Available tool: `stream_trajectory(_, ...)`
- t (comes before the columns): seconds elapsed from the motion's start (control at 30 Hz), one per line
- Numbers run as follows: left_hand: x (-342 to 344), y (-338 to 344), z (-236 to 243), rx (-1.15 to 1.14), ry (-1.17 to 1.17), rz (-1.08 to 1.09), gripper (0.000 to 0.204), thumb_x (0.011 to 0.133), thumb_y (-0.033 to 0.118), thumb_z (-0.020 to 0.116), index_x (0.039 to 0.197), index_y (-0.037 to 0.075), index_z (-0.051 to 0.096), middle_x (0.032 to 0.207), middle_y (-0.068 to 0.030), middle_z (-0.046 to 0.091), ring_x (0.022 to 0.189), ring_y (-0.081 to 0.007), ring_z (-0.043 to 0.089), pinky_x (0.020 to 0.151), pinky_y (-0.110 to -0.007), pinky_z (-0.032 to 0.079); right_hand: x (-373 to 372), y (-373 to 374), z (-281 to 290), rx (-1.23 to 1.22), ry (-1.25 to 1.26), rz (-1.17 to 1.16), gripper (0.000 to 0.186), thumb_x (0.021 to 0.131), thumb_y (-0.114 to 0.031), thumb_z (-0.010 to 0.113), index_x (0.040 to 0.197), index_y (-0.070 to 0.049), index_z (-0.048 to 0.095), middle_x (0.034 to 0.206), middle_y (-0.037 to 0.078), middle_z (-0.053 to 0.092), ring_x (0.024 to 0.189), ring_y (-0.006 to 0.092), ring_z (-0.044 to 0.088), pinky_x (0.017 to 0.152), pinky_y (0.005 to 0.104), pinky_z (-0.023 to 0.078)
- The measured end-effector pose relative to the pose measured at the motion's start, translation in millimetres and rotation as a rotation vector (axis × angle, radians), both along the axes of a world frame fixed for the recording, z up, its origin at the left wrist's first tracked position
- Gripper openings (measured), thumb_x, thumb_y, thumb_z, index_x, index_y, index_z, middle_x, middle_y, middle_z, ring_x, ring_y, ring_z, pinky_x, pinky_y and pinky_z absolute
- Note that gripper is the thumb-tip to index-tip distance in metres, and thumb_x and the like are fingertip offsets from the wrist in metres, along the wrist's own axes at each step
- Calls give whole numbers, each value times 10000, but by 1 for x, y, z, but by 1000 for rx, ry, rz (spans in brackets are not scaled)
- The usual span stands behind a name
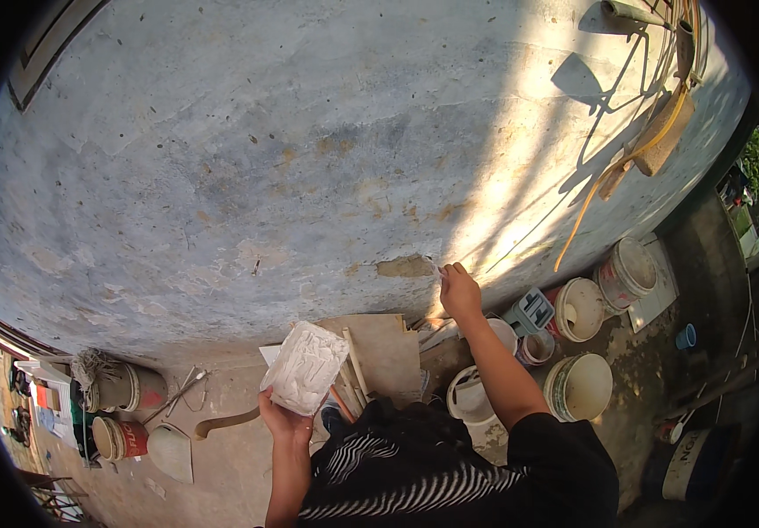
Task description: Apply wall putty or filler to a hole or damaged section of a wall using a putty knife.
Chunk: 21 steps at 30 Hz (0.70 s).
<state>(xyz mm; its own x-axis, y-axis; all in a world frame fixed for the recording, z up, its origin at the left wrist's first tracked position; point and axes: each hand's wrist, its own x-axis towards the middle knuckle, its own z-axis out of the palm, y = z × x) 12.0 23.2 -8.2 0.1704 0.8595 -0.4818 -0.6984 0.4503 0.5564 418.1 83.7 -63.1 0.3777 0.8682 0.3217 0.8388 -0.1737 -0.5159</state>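
Observation:
My left hand [287,421] is closed on the near edge of a rectangular tray [279,393]. White paste [309,365] with uneven ridges covers the tray's face, which is tilted toward me. Ahead, my right arm stretches to the blue-grey wall [221,158]. My right hand [460,292] is closed around a small, pale, blade-like tool [438,269], mostly hidden by the fingers. Its tip is at the right end of a bare brownish patch [404,266], where the wall's coating is gone. Whether the tip touches the wall is hard to tell.
At right along the wall stand several buckets [578,310] and a grey crate [529,310]. A round bucket [578,387] sits beside my right arm. Boards [384,348] lean at the wall's foot. More buckets [120,438] are at left. A yellow strap [586,207] hangs upper right.

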Motion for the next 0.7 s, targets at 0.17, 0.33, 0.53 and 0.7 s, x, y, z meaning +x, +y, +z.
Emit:
stream_trajectory(0.17, -1, 3, -10, 0, -45, -20, 782, 849, 497, 457, 1515, 97, 373, 1499, -147, 471, 1327, -394, 511, 941, -609, 500, -6, -2, -7, 58, 30, -34, 128, 930, -109, 563, 1024, -47, 624, 978, 154, 601, 825, 395, 628, 711, 480, 530)
stream_trajectory(0.33, 11, 9, -8, -3, -48, -62, 780, 853, 497, 451, 1516, 94, 370, 1502, -150, 466, 1328, -398, 509, 948, -600, 504, -12, 2, -2, 39, 32, -38, 123, 913, -89, 571, 1014, -48, 630, 977, 155, 594, 817, 398, 631, 718, 481, 530)
stream_trajectory(0.53, 12, 10, -12, 9, -65, -64, 782, 853, 496, 450, 1515, 87, 371, 1498, -162, 467, 1319, -400, 517, 941, -595, 517, -11, 0, 14, 17, 10, -19, 110, 917, -100, 570, 993, -49, 631, 964, 148, 598, 828, 389, 639, 719, 480, 530)
stream_trajectory(0.7, 10, 9, -14, 0, -97, -66, 783, 850, 495, 453, 1515, 90, 373, 1499, -159, 466, 1320, -397, 516, 949, -595, 511, -5, 8, 10, -8, -23, -28, 137, 921, -114, 576, 1019, -42, 640, 983, 145, 619, 828, 389, 637, 718, 479, 529)
